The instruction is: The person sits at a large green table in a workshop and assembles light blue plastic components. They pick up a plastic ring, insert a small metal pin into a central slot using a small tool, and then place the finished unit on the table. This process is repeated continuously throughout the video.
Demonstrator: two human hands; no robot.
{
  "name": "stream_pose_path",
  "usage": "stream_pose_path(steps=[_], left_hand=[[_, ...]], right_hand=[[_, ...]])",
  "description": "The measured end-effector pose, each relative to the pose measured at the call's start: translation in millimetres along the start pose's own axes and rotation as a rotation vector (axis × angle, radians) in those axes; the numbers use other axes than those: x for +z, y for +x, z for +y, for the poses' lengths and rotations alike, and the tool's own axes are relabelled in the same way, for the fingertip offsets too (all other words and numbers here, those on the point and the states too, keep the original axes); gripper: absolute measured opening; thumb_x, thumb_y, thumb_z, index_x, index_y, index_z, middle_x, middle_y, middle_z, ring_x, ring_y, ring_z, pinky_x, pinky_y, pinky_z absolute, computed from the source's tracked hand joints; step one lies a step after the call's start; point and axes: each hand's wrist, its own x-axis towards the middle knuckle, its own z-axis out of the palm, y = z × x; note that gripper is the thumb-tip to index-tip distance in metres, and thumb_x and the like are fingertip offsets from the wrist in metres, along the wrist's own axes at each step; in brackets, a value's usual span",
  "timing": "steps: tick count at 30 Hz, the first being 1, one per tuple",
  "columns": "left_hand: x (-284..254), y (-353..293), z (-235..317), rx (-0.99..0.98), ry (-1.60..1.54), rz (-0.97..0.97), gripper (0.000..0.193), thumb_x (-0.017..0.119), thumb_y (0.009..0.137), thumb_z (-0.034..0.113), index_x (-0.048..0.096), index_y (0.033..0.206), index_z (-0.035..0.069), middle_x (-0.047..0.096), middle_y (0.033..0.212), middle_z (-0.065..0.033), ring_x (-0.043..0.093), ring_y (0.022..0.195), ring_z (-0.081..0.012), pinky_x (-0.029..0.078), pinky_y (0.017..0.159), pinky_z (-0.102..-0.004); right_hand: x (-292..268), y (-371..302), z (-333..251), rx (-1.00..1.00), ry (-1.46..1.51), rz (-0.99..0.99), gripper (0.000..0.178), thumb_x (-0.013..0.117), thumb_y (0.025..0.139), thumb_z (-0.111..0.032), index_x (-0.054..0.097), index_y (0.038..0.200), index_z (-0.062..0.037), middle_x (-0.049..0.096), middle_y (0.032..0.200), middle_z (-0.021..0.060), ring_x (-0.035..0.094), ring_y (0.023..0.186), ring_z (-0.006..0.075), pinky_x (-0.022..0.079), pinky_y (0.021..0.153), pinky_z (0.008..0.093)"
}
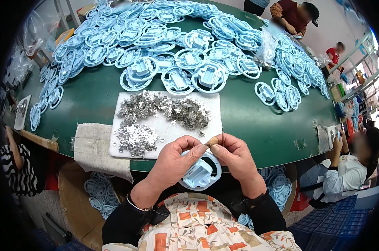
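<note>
- Two bare hands, the left hand point(175, 159) and the right hand point(236, 157), meet fingertip to fingertip beside a long, green-topped worktable point(260, 134)
- Just beneath them sits a light-blue oval plastic frame with a raised box-like centre point(198, 172), near the wearer's lap; whether any finger bears on it, one cannot tell
- Fine fitting or sorting of small parts appears to be the step in hand; the next move seems to call for a steady pinch and a careful turn
- Left thumb and forefinger are pinched together, right thumb and forefinger likewise, though what lies between the tips is too small to make out
- A thin dark upright rod point(223, 134) rises at the right fingers
- Both wrists angle inward, forearms low, behind a white rectangular board point(168, 140) bearing loose silvery metal bits point(136, 140)
</note>
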Motion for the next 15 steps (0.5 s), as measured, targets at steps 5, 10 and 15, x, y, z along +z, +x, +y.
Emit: stream_pose_path(steps=[5,10,15], left_hand=[[1.4,-1.4,3.7,0.113,0.125,0.046,0.023,0.07,0.099,0.023,0.066,0.104,0.0,0.067,0.089,0.0002,0.057,0.079,-0.0024,0.047,0.068,-0.0194],[3.4,-3.0,4.7,0.146,0.188,0.064,0.02,0.071,0.098,0.019,0.067,0.103,0.0,0.069,0.085,-0.0006,0.057,0.075,-0.0025,0.048,0.066,-0.0202],[3.9,-2.5,5.4,0.167,0.283,0.073,0.021,0.072,0.097,0.02,0.068,0.103,0.0,0.069,0.082,-0.0015,0.057,0.073,-0.0028,0.048,0.065,-0.0213]], right_hand=[[0.2,2.5,-5.5,0.034,-0.058,0.012,0.018,0.07,0.097,-0.01,0.068,0.11,0.0019,0.067,0.097,-0.0011,0.06,0.085,0.0034,0.05,0.075,0.0195],[-2.1,0.1,-11.5,0.06,-0.082,-0.007,0.016,0.07,0.096,-0.011,0.068,0.107,0.0015,0.066,0.093,-0.0029,0.057,0.08,0.0024,0.047,0.07,0.0187],[-4.1,3.9,-17.6,0.117,-0.127,-0.053,0.015,0.07,0.096,-0.012,0.069,0.104,0.0005,0.063,0.087,-0.0051,0.052,0.075,0.0009,0.043,0.066,0.0185]])
